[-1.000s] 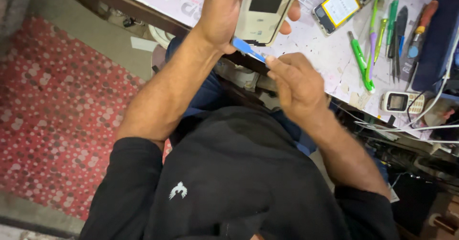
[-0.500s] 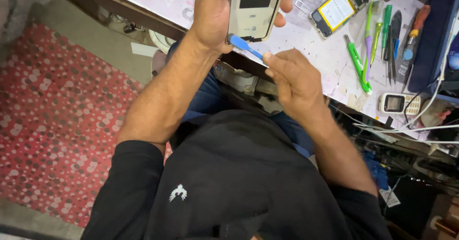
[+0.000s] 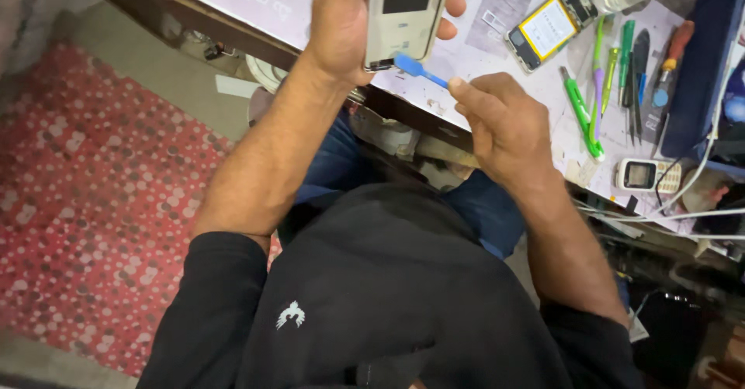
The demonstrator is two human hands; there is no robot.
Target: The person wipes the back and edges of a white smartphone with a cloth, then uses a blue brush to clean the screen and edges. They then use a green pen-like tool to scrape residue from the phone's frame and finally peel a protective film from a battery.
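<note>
Phone [image 3: 405, 13] held in the left hand [image 3: 345, 24] has risen, the right hand [image 3: 504, 125] pinching a blue tool [image 3: 419, 69] whose tip now touches its lower edge.

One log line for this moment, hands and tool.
left hand: grips phone | right hand: pinches blue pry tool | tool tip: at phone's lower edge

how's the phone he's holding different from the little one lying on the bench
The held phone is large, pale and upright in the left hand, with a blue tool from the right hand at its bottom edge. The small keypad phone lies flat on the bench, untouched. Both have dark screens.
</note>
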